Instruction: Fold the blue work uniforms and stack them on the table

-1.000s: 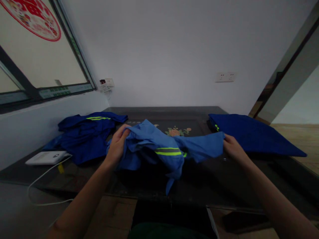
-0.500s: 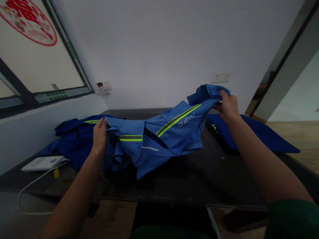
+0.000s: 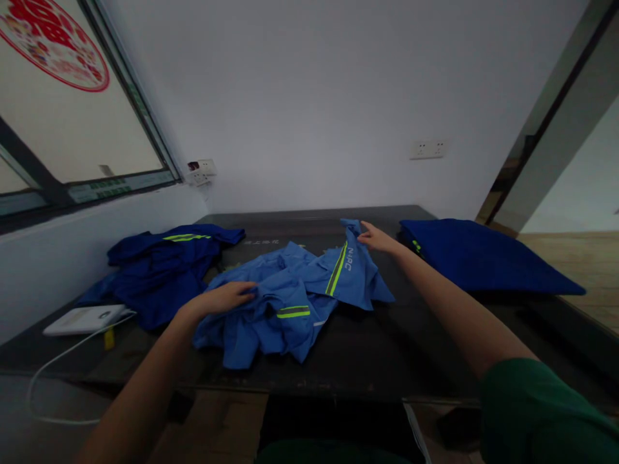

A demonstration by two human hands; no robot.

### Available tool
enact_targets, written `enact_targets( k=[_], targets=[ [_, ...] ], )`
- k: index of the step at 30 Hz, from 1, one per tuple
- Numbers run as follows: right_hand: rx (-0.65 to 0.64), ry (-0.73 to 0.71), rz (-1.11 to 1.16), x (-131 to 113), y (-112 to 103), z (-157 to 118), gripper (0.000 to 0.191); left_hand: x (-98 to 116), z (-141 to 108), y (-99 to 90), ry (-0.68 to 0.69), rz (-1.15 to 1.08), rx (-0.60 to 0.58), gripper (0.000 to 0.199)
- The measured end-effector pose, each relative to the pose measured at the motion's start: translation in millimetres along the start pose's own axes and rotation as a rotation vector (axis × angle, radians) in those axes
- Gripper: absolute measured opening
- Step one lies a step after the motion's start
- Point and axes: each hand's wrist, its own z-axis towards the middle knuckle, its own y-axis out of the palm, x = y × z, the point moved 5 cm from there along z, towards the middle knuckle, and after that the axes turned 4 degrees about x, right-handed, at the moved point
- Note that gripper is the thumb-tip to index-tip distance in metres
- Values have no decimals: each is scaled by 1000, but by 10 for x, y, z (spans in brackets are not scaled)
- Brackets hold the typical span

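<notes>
A light-blue work jacket [image 3: 285,283] with yellow-green reflective strips and pale lettering lies crumpled on the dark table [image 3: 387,361]. My left hand [image 3: 227,298] rests on its left part, fingers stretched out over the cloth. At the jacket's far right end, a corner of cloth stands up a little. My right hand [image 3: 380,238] is beside that corner, its index finger extended and apart from the others; the fingertips are at the cloth's edge.
Dark-blue clothing with a reflective strip [image 3: 159,270] lies heaped at the left. A folded dark-blue garment [image 3: 483,254] lies at the right. A white device [image 3: 84,319] with a white cable is near the left front edge. A wall [image 3: 309,129] stands behind the table.
The jacket was held up and stretched between both hands; now it lies on the table. My left hand moved right onto the cloth, and my right hand moved left and down.
</notes>
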Motion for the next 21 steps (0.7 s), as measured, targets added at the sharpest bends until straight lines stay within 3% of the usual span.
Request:
enact_targets(
  k=[2,5,7,10,13,15,18,21],
  targets=[
    [45,40,-156,147,-34,-51,59,183,56,-89,58,-6,42,45],
    [66,56,-398,307,-166,-177,38,613,298,-126,175,-14,129,45],
    [61,69,-496,400,-240,-297,28,933,551,23,275,36,113,44],
    [58,99,-551,524,-271,-529,22,1290,963,472,392,216,-34,54],
    [25,137,-599,627,-212,-778,19,1361,1295,900,369,405,-172,87],
    [-4,158,-622,676,-163,-913,19,1313,1422,1062,362,477,-209,91],
    [-25,171,-625,711,-128,-1020,19,1213,1480,1105,399,478,-147,66],
    [-28,171,-609,711,-135,-1020,19,1137,1446,988,435,303,-54,32]
  ],
)
